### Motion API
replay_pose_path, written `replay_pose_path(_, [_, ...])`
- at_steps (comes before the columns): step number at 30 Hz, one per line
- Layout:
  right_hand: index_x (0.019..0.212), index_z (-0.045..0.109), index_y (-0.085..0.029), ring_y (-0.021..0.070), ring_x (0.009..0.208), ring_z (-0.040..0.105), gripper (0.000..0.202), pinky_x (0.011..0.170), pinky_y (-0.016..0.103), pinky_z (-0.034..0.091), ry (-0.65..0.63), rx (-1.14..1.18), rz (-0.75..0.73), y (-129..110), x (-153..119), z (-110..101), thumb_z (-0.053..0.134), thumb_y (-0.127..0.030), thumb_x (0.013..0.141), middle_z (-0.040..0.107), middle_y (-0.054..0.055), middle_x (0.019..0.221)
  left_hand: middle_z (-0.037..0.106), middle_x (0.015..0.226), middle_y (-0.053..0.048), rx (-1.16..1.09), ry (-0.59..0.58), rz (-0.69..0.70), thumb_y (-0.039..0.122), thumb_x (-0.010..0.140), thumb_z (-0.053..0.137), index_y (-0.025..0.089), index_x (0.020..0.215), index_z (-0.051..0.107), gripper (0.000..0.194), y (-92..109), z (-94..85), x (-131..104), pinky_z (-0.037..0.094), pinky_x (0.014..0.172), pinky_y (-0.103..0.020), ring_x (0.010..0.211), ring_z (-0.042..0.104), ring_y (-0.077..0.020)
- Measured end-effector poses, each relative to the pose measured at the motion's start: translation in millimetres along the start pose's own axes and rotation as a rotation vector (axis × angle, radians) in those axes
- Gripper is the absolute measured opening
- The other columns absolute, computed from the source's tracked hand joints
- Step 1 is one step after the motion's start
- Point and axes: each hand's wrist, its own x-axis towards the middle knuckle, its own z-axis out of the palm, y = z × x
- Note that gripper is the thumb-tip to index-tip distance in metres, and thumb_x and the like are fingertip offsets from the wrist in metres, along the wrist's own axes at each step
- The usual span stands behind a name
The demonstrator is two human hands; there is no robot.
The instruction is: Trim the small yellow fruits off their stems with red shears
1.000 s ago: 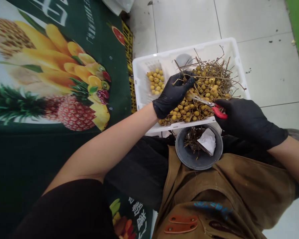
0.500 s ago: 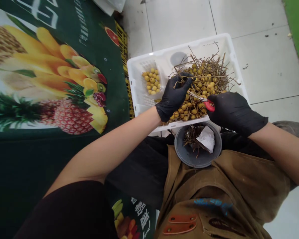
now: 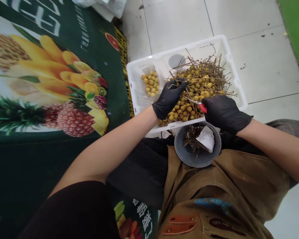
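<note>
Your left hand [image 3: 169,98] is over the middle of the white crate [image 3: 174,125], thumb and fingertips pinching a brown twig [image 3: 171,76] that sticks up toward the far edge. Your right hand [image 3: 224,111] is wrapped around the red-handled snips [image 3: 202,107] just inside the near edge, right of the middle, with the blades pointing left toward your other hand. Whether those blades are parted or together, you cannot tell from here.

The yellow-brown fruit [image 3: 181,111] lies heaped from the near edge back toward the far right corner, where the dry stems bristle thickest. Loose fruit [image 3: 153,83] sits in a see-through tub [image 3: 144,96] at the crate's left end. Below the near edge, a grey bucket [image 3: 177,152] holds stem scraps and white paper [image 3: 206,138].

To cut well here, pinch high on the twig so your fingertips stay clear of the blade tips; black gloves against tangled stems make that gap hard to judge. Lift the twig free of its neighbours first, then set the blades square across the stem, close to the fruit without nicking its skin. A light pinch should spare the fruit from bruising.
</note>
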Motion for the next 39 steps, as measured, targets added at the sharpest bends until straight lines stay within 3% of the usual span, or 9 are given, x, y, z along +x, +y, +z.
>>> replay_pose_path(4, [0.133, 0.082, -0.018, 0.0364, 0.113, 0.083, 0.04, 0.079, 0.038, 0.049, 0.03, -0.001, -0.025, 9, -9, 4, 0.047, -0.033, 0.118, 0.086, 0.02, 0.126, 0.079, 0.088, -0.002, -0.063, 0.003, -0.003, 0.058, 0.087, 0.1, 0.023, 0.082, 0.075, 0.043, -9, -8.2, 9, 0.062, 0.096, -0.036, 0.092, 0.073, -0.0201])
replay_pose_path(7, [0.133, 0.08, -0.018, 0.0344, 0.108, 0.083, 0.037, 0.074, 0.037, 0.044, 0.046, -0.018, 0.017, 11, -12, 4, 0.051, -0.032, 0.116, 0.086, 0.02, 0.124, 0.075, 0.081, 0.0, -0.127, 0.037, -0.049, 0.05, 0.089, 0.098, 0.024, 0.077, 0.071, 0.039, -13, -11.3, 15, 0.061, 0.093, -0.035, 0.084, 0.071, -0.0183])
replay_pose_path(12, [0.139, 0.079, -0.017, 0.0355, 0.11, 0.083, 0.039, 0.073, 0.036, 0.041, 0.063, -0.034, 0.042, 4, -9, 2, 0.049, -0.028, 0.116, 0.084, 0.022, 0.127, 0.073, 0.077, 0.0, -0.096, 0.041, -0.071, 0.048, 0.094, 0.092, 0.024, 0.076, 0.069, 0.038, -13, -9.8, 16, 0.059, 0.09, -0.034, 0.085, 0.072, -0.0194])
replay_pose_path(19, [0.132, 0.081, -0.014, 0.0353, 0.112, 0.083, 0.038, 0.076, 0.036, 0.041, 0.049, -0.038, 0.001, -4, -2, 6, 0.049, -0.021, 0.114, 0.085, 0.023, 0.119, 0.074, 0.079, -0.001, -0.133, 0.014, -0.103, 0.043, 0.097, 0.092, 0.021, 0.076, 0.07, 0.037, -13, -3.0, 8, 0.057, 0.089, -0.032, 0.081, 0.068, -0.0164])
replay_pose_path(24, [0.127, 0.084, -0.019, 0.0312, 0.099, 0.082, 0.034, 0.071, 0.035, 0.039, 0.035, 0.005, -0.017, 12, -10, 13, 0.056, -0.032, 0.113, 0.087, 0.018, 0.115, 0.073, 0.077, 0.0, -0.153, 0.075, -0.078, 0.042, 0.098, 0.092, 0.022, 0.073, 0.068, 0.04, -6, -8.1, 10, 0.056, 0.086, -0.032, 0.078, 0.067, -0.0156])
replay_pose_path(28, [0.127, 0.084, -0.021, 0.028, 0.087, 0.077, 0.034, 0.071, 0.034, 0.043, 0.109, 0.277, -0.028, 43, -20, 11, 0.065, -0.038, 0.104, 0.087, 0.011, 0.104, 0.073, 0.079, -0.002, -0.061, 0.06, 0.026, 0.057, 0.097, 0.093, 0.023, 0.075, 0.072, 0.046, 4, -22.0, 12, 0.058, 0.088, -0.035, 0.081, 0.067, -0.0178])
replay_pose_path(33, [0.123, 0.081, -0.019, 0.0234, 0.075, 0.071, 0.045, 0.066, 0.034, 0.054, -0.282, 0.989, 0.052, 67, -25, 3, 0.081, -0.054, 0.094, 0.082, 0.007, 0.092, 0.074, 0.08, -0.003, -0.004, 0.106, 0.138, 0.069, 0.093, 0.094, 0.027, 0.076, 0.072, 0.05, 21, -34.7, 9, 0.061, 0.092, -0.04, 0.088, 0.069, -0.0226])
replay_pose_path(36, [0.11, 0.077, -0.02, 0.0241, 0.08, 0.074, 0.039, 0.073, 0.036, 0.06, -0.344, 1.267, 0.132, 70, -27, 0, 0.086, -0.054, 0.094, 0.081, 0.008, 0.096, 0.075, 0.082, -0.005, 0.023, 0.104, 0.162, 0.068, 0.097, 0.091, 0.029, 0.078, 0.073, 0.047, 31, -37.9, 5, 0.062, 0.097, -0.043, 0.096, 0.072, -0.0252])
replay_pose_path(39, [0.11, 0.074, -0.021, 0.0246, 0.081, 0.075, 0.032, 0.078, 0.038, 0.063, -0.398, 1.384, 0.125, 67, -27, -3, 0.082, -0.05, 0.099, 0.081, 0.007, 0.094, 0.078, 0.088, -0.006, 0.034, 0.09, 0.208, 0.068, 0.099, 0.089, 0.029, 0.082, 0.076, 0.044, 37, -37.8, 0, 0.062, 0.103, -0.045, 0.104, 0.074, -0.0267])
